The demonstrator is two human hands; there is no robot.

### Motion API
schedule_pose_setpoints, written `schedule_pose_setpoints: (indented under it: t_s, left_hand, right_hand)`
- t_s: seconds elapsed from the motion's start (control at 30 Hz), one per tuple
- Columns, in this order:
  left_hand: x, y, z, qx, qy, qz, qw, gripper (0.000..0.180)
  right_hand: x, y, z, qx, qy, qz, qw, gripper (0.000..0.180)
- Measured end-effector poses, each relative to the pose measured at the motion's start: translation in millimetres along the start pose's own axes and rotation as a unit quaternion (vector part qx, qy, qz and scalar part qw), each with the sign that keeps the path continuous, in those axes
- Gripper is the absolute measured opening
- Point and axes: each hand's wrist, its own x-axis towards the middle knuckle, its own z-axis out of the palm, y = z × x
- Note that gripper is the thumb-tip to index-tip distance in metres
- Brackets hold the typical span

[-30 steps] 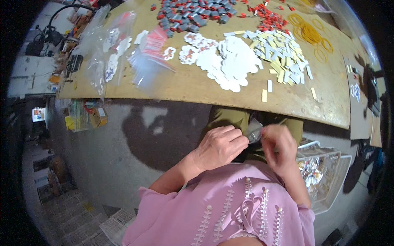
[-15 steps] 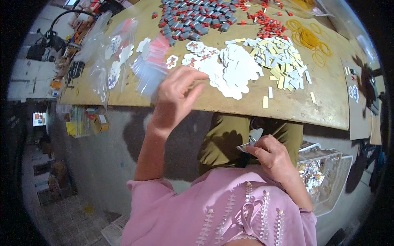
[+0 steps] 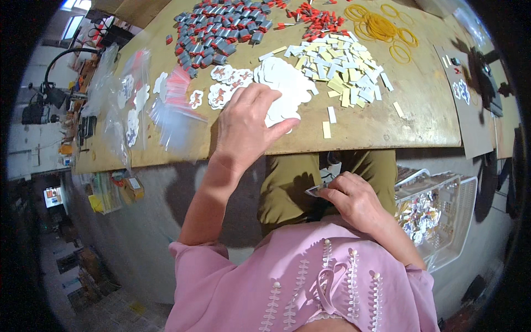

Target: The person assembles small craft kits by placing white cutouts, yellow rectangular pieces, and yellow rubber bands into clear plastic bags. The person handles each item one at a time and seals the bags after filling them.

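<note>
My left hand (image 3: 246, 122) reaches over the table, thumb and fingers apart, at the near left edge of a heap of white scalloped paper cutouts (image 3: 282, 77). Its fingertips seem to touch the heap. Left of that heap lie similar cutouts with a brown printed figure (image 3: 224, 91). Held low over my lap, my right hand (image 3: 354, 200) pinches a small clear plastic bag (image 3: 315, 191), most of which the fingers hide. A fanned stack of clear bags with red top edges (image 3: 177, 105) rests on the table left of my left hand.
Grey-and-red small parts (image 3: 215, 33) are heaped at the back, red-tipped pieces (image 3: 318, 22) beside them. Yellow and white strips (image 3: 343, 69) form a pile right of the cutouts. Yellow rubber bands (image 3: 381, 27) lie far right. A white basket (image 3: 462, 216) stands below on the right.
My left hand has moved right and down onto the white cutouts, its thumb spreading. The right hand still pinches the bag near my lap. The whole view has shifted.
</note>
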Motion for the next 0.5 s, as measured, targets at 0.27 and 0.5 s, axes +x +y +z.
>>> schedule_pose_setpoints:
  t_s: [0.27, 0.5]
  left_hand:
    - [10, 22, 4, 0.06, -0.009, -0.07, 0.996, 0.046]
    - [1, 22, -5, -0.102, -0.015, -0.146, 0.984, 0.024]
  right_hand:
    - [-5, 6, 5, 0.001, 0.007, 0.006, 1.0, 0.027]
    - [-13, 11, 10, 0.005, 0.017, 0.013, 1.0, 0.025]
